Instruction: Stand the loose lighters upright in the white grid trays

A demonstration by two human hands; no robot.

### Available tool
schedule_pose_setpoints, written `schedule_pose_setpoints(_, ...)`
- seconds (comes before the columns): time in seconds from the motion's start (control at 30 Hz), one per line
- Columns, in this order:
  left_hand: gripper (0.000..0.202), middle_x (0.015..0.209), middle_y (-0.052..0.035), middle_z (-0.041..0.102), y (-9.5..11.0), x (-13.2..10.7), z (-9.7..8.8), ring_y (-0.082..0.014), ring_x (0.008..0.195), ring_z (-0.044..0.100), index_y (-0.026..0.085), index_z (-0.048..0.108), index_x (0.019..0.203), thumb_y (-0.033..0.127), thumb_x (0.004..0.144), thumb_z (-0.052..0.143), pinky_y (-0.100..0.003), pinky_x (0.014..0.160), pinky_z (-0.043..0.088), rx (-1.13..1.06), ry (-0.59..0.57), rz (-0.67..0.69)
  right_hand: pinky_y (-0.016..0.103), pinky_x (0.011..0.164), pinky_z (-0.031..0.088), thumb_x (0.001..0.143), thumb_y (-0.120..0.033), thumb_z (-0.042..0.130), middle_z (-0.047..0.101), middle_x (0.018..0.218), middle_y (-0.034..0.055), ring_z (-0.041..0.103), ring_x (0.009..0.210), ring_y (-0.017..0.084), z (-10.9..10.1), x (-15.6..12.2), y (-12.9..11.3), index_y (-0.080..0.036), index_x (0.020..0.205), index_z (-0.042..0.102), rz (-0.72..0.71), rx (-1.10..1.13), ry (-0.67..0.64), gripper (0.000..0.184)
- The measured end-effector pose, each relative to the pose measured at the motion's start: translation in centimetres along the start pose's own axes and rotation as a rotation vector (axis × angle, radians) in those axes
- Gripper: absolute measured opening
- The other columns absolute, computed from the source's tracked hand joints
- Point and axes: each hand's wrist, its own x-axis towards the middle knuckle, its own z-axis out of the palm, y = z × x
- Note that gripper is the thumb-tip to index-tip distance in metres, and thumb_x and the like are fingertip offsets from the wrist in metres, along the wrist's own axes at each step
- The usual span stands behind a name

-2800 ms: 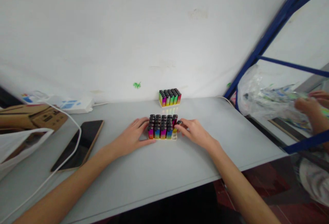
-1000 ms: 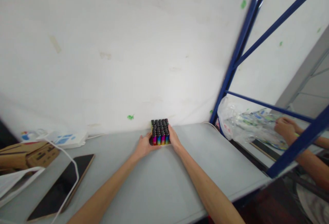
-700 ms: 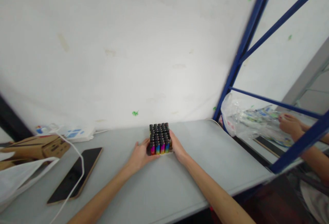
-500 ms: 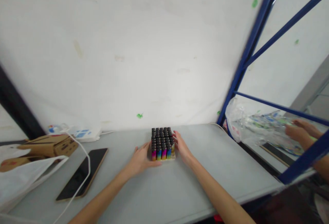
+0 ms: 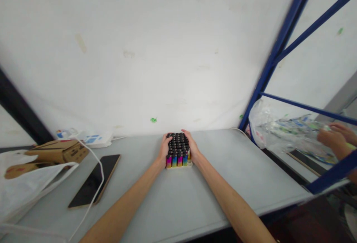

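White wall behind, then grey desk, w/ black-screened phone or tablet off to L. Ctr of desk, nr the wall: block of cigarette lighters, upright, black-topped, standing in pale tray — one tray or two end to end, can't tell. Filling, as a judgement, nearly done: rows packed from back to front; very little apparently left.

L hand at block's L side — thumb hooked over the tops, other fingers mostly hidden; reads as a clasp on the lighters, how firm can't tell. R hand along R side, fingers fairly straight and reaching toward back corner, fingertips just beside the rearmost tops; can't tell if pressing or merely resting there.

Front row: four gradient lighters, pink and blue alternating. Behind the row's R end, yellowish lighter, partly seen. Smallest: bare slot, front-R corner, w/ no lighter in it — only unfilled spot visible, so prob. all that's left.
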Motion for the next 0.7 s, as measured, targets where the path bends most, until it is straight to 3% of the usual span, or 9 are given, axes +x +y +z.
schedule_pose_setpoints(0.2,0.036,0.103,-0.0005,0.076,-0.6,0.5,-0.6,-0.0231,0.105,0.072,0.023,0.066,0.105,0.051,0.083,0.067,-0.036,0.099,0.056,-0.156,0.004,-0.007,0.035,0.103,0.052,0.078,-0.057,0.068,0.074,0.11,0.0002,0.067,0.112,0.025,0.1,-0.1,-0.2,-0.026,0.115,0.069,0.077,0.252,0.076,0.048)
schedule_pose_setpoints(0.33,0.035,0.096,0.0003,0.075,-0.5,0.9,-0.6,-0.022,0.103,0.072,0.022,0.068,0.095,0.052,0.08,0.075,-0.032,0.099,0.054,-0.231,0.015,-0.026,0.034,0.1,0.053,0.078,-0.055,0.069,0.073,0.107,-0.0002,0.068,0.11,0.024,0.5,-0.4,-0.6,-0.026,0.117,0.068,0.1,0.258,0.087,0.048)
schedule_pose_setpoints(0.43,0.036,0.097,-0.0005,0.076,-0.3,0.6,-0.2,-0.022,0.105,0.072,0.022,0.069,0.094,0.056,0.082,0.077,-0.032,0.102,0.053,-0.288,0.02,-0.057,0.035,0.102,0.053,0.082,-0.06,0.064,0.074,0.114,0.002,0.068,0.114,0.025,0.5,-0.9,-1.1,-0.027,0.126,0.065,0.13,0.19,0.071,0.055)
schedule_pose_setpoints(0.53,0.044,0.106,-0.0036,0.078,0.0,0.1,-0.3,-0.0246,0.11,0.073,0.023,0.072,0.102,0.065,0.087,0.072,-0.037,0.105,0.054,-0.347,0.017,-0.106,0.037,0.109,0.052,0.088,-0.069,0.057,0.072,0.134,0.0057,0.065,0.128,0.027,-0.1,-1.4,-2.0,-0.027,0.136,0.062,0.118,0.059,0.022,0.063)
schedule_pose_setpoints(0.63,0.055,0.12,-0.0073,0.077,0.5,-0.3,-1.8,-0.0273,0.122,0.07,0.026,0.073,0.116,0.073,0.09,0.065,-0.041,0.109,0.053,-0.387,0.044,-0.139,0.042,0.113,0.051,0.095,-0.077,0.048,0.066,0.149,0.0084,0.06,0.138,0.029,-1.6,-1.0,-3.4,-0.029,0.147,0.058,0.121,-0.12,-0.057,0.072)
schedule_pose_setpoints(0.7,0.059,0.128,-0.0083,0.074,0.8,-0.3,-3.2,-0.0275,0.132,0.066,0.028,0.072,0.121,0.077,0.091,0.06,-0.041,0.113,0.05,-0.4,0.094,-0.145,0.044,0.111,0.052,0.101,-0.076,0.038,0.066,0.15,0.0102,0.063,0.134,0.029,-2.3,-0.2,-4.7,-0.028,0.16,0.046,0.129,-0.221,-0.137,0.076)
